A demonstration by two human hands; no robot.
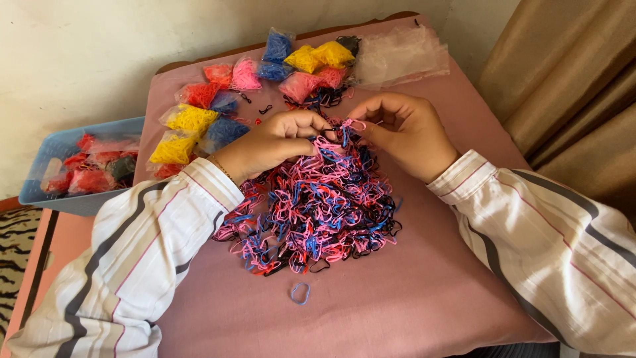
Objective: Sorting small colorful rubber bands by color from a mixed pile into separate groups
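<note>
A loose heap of small elastic hair bands in pink, blue, black and red [315, 212] was spread over the middle of the mauve cloth-covered tabletop [424, 311]. At the far edge of the heap, both hands were met over a few pink bands. The left hand [275, 142] was laid on the heap with its fingers [311, 122] curled closed around a small bunch of bands. The right hand [407, 132] was held just beside it, its fingers [364, 116] pinched on a pink band lifted from the pile. Both forearms were covered by white sleeves with grey and pink stripes [139, 265].

A single blue band [299, 293] was lying apart from the heap, nearer to the person. Beyond the hands, small clear packets of sorted bands in yellow, red, pink and blue [199, 119] were scattered across the far left part of the tabletop, and a crumpled empty clear plastic bag [401, 56] was seen at the far right. A light blue plastic basket holding more red packets [63, 146] was placed off the left edge. A beige curtain [570, 86] was hung on the right.
</note>
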